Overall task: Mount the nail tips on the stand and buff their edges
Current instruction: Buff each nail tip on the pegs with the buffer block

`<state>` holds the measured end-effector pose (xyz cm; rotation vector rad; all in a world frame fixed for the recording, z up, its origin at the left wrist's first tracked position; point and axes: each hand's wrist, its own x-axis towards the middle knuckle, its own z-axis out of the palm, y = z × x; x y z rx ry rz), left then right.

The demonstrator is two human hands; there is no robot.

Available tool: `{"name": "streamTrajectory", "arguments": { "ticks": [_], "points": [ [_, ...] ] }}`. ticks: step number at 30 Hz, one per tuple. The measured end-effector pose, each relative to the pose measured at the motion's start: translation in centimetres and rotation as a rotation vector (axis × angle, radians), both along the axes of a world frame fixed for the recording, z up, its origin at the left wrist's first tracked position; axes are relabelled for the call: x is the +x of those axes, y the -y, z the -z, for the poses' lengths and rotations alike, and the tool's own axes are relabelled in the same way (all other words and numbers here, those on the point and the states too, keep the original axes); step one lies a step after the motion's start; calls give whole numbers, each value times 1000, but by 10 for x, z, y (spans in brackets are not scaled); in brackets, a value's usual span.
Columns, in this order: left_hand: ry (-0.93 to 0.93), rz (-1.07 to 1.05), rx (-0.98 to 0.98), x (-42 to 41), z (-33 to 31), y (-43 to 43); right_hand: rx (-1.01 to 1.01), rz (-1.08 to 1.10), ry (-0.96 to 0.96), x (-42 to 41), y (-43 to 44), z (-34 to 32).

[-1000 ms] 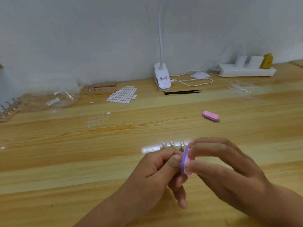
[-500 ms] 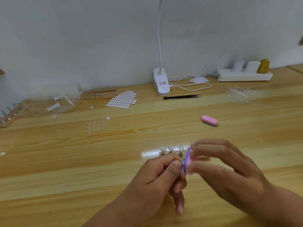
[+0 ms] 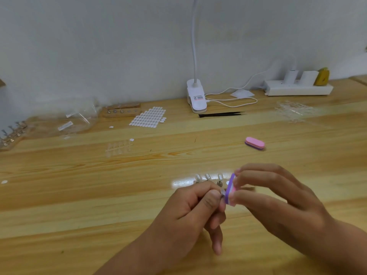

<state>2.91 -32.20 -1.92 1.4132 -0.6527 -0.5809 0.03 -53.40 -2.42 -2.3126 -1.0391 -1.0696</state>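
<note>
— Where is this?

— At a wooden table (image 3: 79, 195) pushed against a white wall (image 3: 99, 46).

— And the nail tip?

— A tiny clear nail tip (image 3: 222, 193) is near the front of the table, up in the air. The left hand (image 3: 190, 211) pinches it between thumb and first finger, with the other fingers curled under.

— What touches it?

— A purple and pink buffer block (image 3: 230, 189). The right hand (image 3: 278, 199) grips it with thumb below and fingers on top, and its purple side sits against the tip.

— Where is the stand?

— Just behind the hands, in a bright spot of light. The stand (image 3: 207, 178) has a few clear tips sticking up (the hands hide its lower part).

— What else is on the table?

— A second pink buffer (image 3: 254, 143) lies farther back on the right. A strip of clear tips (image 3: 118, 146) lies to the left. Near the wall are black tweezers (image 3: 220, 114), a white lamp clip (image 3: 196, 98) with its cord, a white power strip (image 3: 297, 89), a sheet of white stickers (image 3: 148, 117), another wooden stand (image 3: 122, 111) and some clear bags (image 3: 75, 120).
</note>
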Motion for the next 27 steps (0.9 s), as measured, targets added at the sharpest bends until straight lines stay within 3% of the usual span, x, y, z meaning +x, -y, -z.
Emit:
{"name": "streamTrajectory", "arguments": {
  "ticks": [5,9,22,27],
  "points": [
    [29,-17,-13,0,2,1,-1,-85,15,-6,-9,2],
    [51,-25,32,-1,4,0,18,-13,6,1,-1,0],
    [96,-3,33,-5,2,0,10,-77,37,-2,-4,4],
    [157,-75,55,-3,2,-2,120,89,-66,6,5,-2]
  ]
}}
